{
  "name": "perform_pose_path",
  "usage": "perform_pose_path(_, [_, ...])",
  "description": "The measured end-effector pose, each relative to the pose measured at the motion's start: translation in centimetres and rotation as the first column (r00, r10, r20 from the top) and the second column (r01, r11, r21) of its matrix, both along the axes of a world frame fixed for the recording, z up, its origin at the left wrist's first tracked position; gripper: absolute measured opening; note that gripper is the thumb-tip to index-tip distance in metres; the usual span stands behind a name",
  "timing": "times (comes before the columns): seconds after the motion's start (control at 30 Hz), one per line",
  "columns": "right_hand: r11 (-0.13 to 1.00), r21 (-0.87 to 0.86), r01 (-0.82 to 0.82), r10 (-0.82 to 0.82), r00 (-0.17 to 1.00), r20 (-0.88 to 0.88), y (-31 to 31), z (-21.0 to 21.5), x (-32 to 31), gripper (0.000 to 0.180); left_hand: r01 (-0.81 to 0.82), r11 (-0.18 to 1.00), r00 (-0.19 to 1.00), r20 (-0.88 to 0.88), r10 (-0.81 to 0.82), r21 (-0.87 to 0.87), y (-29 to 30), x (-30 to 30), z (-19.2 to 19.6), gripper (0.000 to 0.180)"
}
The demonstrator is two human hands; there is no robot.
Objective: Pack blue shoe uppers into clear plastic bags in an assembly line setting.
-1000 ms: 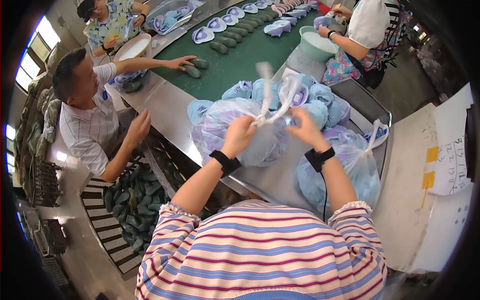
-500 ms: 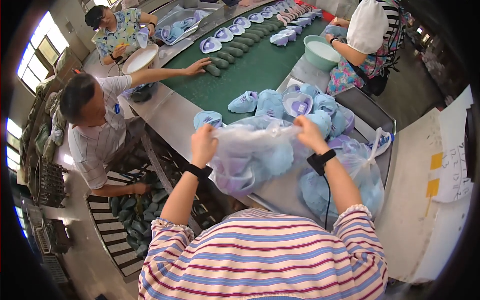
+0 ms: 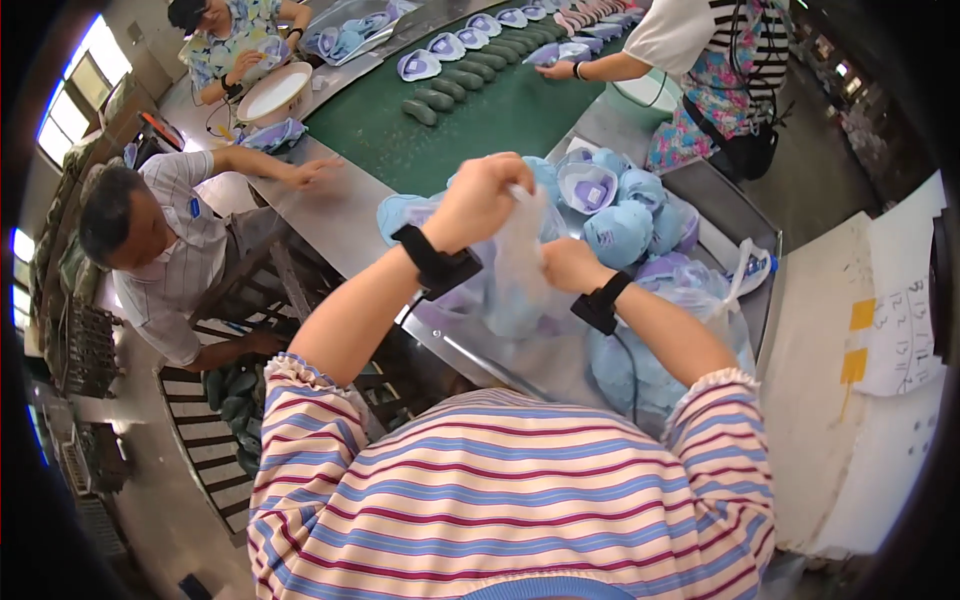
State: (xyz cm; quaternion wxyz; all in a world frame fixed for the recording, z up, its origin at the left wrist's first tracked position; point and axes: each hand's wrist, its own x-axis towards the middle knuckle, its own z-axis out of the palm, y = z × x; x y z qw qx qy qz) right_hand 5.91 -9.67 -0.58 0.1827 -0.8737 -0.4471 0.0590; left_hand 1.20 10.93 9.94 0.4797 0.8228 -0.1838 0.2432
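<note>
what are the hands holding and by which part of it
A clear plastic bag, held by its gathered top: the left hand grips it higher in the picture, the right hand lower.

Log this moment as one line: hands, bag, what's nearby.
left hand: gripping clear bag, higher | right hand: gripping same bag, lower | contents: blue and purple pieces | nearby: second filled bag, loose shoe uppers

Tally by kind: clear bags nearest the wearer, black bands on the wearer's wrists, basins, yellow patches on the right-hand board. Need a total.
Clear bags: 2 (one held, one knotted)
Black wristbands: 2 (one per wrist)
Basins: 2 (one white, one pale green)
Yellow patches: 2
Total: 8
</note>
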Motion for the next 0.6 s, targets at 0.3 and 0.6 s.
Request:
perform_pose_path(0.3, [0.577, 0.573, 0.582, -0.331, 0.808, -0.487, -9.4, -0.9, 8.3, 0.012, -0.592, 0.741, 0.789, 0.04, 0.613, 0.318, 13.1, -2.8, -7.8, 0.024])
perform_pose_path(0.6, [0.709, 0.56, 0.429, -0.025, 0.809, -0.588, -1.1, 5.4, 4.1, 0.012, 0.14, 0.823, 0.988, -0.127, -0.084, 0.551, -4.2, -4.3, -8.5, 0.042])
